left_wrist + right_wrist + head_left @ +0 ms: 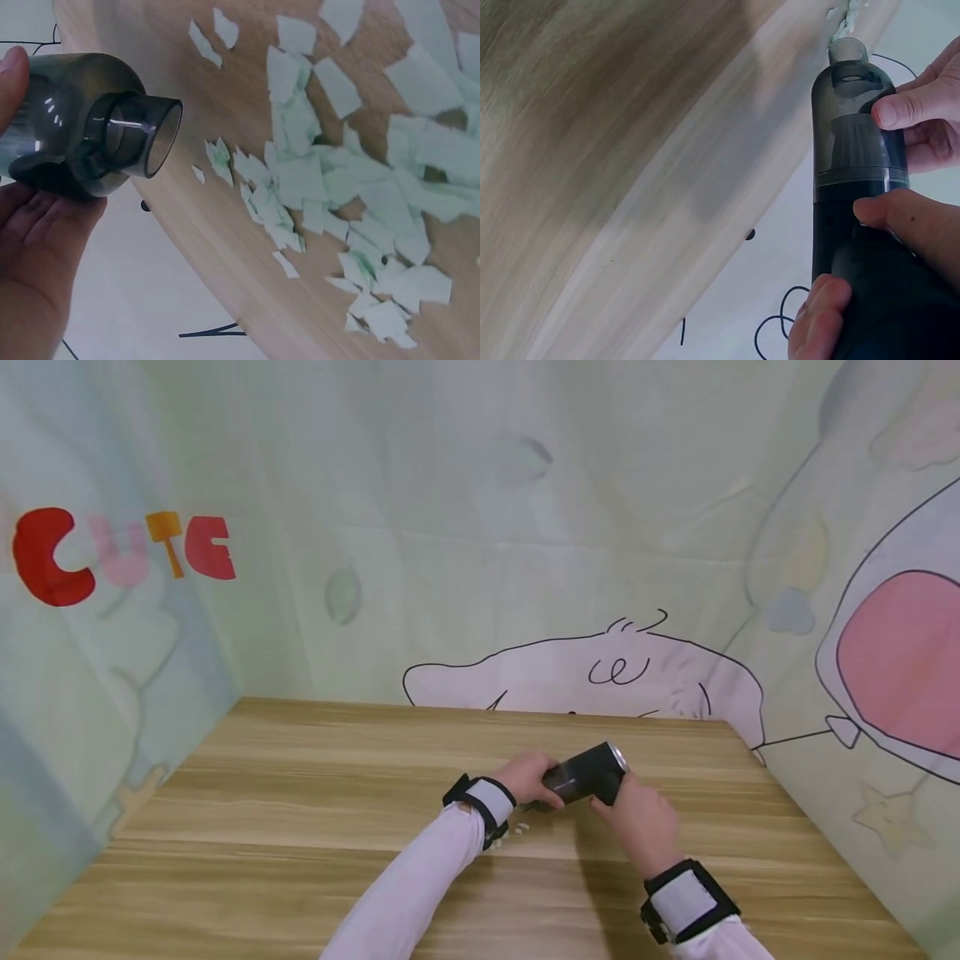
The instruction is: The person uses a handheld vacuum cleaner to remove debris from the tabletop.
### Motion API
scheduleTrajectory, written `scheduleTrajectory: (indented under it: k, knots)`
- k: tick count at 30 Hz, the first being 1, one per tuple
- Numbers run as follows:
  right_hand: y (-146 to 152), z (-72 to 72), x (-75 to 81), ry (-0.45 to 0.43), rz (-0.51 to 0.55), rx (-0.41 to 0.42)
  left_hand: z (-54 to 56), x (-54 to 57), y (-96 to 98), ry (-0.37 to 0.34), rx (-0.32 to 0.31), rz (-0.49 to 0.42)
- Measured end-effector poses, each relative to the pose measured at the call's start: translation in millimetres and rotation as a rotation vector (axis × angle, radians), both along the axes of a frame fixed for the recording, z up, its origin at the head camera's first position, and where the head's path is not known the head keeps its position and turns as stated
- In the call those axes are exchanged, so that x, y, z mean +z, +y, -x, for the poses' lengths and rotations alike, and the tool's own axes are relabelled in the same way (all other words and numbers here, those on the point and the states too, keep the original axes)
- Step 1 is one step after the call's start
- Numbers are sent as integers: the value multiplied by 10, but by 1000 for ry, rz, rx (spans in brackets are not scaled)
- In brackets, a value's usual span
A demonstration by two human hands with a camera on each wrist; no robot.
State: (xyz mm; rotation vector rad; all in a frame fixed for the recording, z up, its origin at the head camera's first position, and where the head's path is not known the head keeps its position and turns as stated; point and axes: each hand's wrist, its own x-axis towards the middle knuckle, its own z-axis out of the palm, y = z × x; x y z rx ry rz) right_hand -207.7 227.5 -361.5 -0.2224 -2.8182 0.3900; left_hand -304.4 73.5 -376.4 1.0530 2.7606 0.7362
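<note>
A black handheld vacuum cleaner (581, 774) is held above the table, its smoky see-through front ending in a short round nozzle (146, 135). My left hand (527, 779) grips the clear front part, thumb on one side and fingers on the other. Around the dark body, my right hand (641, 818) holds the rear, its thumb (885, 210) lying along the casing. Torn pale green paper scraps (322, 180) lie scattered on the wood in front of the nozzle, apart from it in the left wrist view. In the head view my left hand and wrist mostly hide them.
The wooden table (300, 777) meets a printed cloth backdrop (450, 568) at its back and sides. Both wrists wear black and white straps (686, 902). A few scraps (522, 828) show beside my left wrist.
</note>
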Motion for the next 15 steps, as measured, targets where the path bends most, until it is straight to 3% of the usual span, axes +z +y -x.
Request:
scheduleTrajectory:
  k: [8, 15]
  knots:
    - [29, -7, -32, 26, -12, -12, 25, -59, 69, -15, -10, -22]
    - [36, 12, -63, 77, 12, -53, 64, -36, 118, -25, -7, -24]
